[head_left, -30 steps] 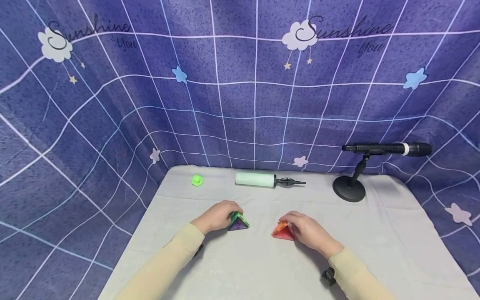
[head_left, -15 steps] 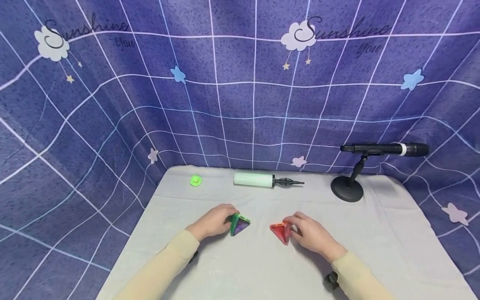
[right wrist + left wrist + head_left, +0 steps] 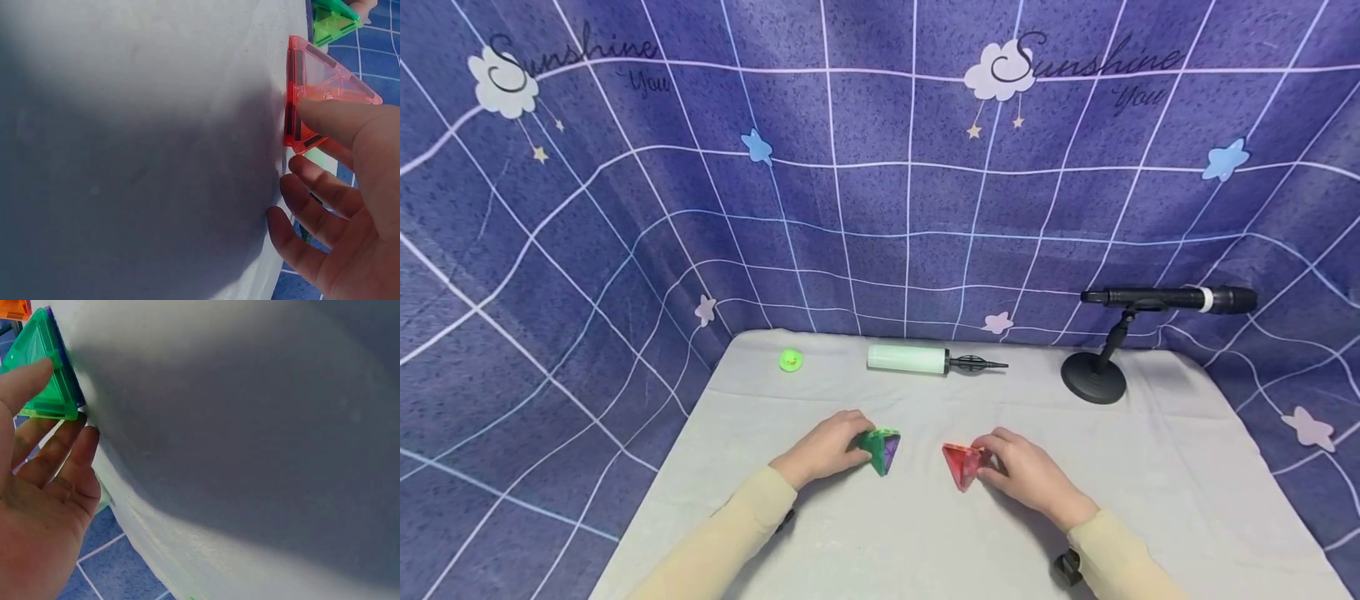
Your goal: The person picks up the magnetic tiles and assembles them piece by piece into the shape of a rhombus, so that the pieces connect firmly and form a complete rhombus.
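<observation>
Near the middle of the table my left hand pinches a pyramid of translucent magnetic tiles, green with a purple side. In the left wrist view the thumb lies on the green face of that pyramid, fingers behind it. To the right, my right hand pinches a second magnetic-tile pyramid, red and pink with an orange top edge. The right wrist view shows the thumb on a pink face of this pyramid, the other fingers spread below. A gap separates the two pyramids, each with a point facing downward.
A pale green hand pump with a black nozzle lies at the back of the white-covered table. Left of it sits a small bright green duck toy. A black microphone on a stand stands at the back right, before a purple grid curtain.
Both pyramids have been turned in the fingers, from resting with points up to points facing down. The green one now shows mostly its green face. The hands have barely shifted.
</observation>
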`<state>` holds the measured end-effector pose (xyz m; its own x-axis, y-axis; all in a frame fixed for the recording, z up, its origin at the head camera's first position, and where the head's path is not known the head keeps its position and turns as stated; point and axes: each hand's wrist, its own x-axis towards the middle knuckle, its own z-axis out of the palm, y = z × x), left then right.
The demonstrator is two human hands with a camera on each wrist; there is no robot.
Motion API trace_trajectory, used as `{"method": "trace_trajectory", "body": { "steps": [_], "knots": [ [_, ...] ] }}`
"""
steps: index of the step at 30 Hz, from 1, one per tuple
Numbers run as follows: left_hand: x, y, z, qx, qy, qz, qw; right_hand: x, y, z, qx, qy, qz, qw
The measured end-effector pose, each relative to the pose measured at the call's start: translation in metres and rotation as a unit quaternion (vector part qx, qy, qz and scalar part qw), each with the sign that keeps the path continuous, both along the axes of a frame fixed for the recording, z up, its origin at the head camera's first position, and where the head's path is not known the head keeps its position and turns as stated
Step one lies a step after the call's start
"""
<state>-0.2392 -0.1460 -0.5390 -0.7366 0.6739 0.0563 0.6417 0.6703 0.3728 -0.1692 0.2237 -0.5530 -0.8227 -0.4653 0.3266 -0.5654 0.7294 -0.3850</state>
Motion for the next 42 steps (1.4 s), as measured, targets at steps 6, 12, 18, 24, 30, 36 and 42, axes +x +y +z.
{"method": "trace_trajectory", "body": {
  "steps": [6,12,18,24,30,36,42],
  "knots": [
    [-0.001,0.000,-0.002,0.005,0.000,-0.013,0.9999,-0.001,-0.002,0.002,-0.011,0.005,0.026,0.9996],
    [-0.002,0.002,-0.003,0.009,-0.002,-0.019,0.9998,-0.001,-0.006,0.002,-0.015,0.006,0.049,0.9987],
    [-0.001,0.005,-0.004,0.009,0.005,-0.016,0.9998,-0.002,-0.011,0.003,-0.017,-0.010,0.053,0.9984],
    [0.000,0.011,-0.004,0.009,0.001,-0.018,0.9998,-0.004,-0.018,0.004,-0.024,-0.033,0.057,0.9975],
    [0.002,0.018,-0.005,0.010,0.000,-0.020,0.9998,-0.005,-0.024,0.004,-0.033,-0.046,0.055,0.9969],
    [0.006,0.025,-0.006,0.013,-0.010,-0.010,0.9998,-0.006,-0.025,0.004,-0.034,-0.055,0.042,0.9971],
    [0.010,0.032,-0.005,0.020,-0.014,-0.003,0.9997,-0.007,-0.024,0.002,-0.025,-0.057,0.027,0.9977]
  ]
}}
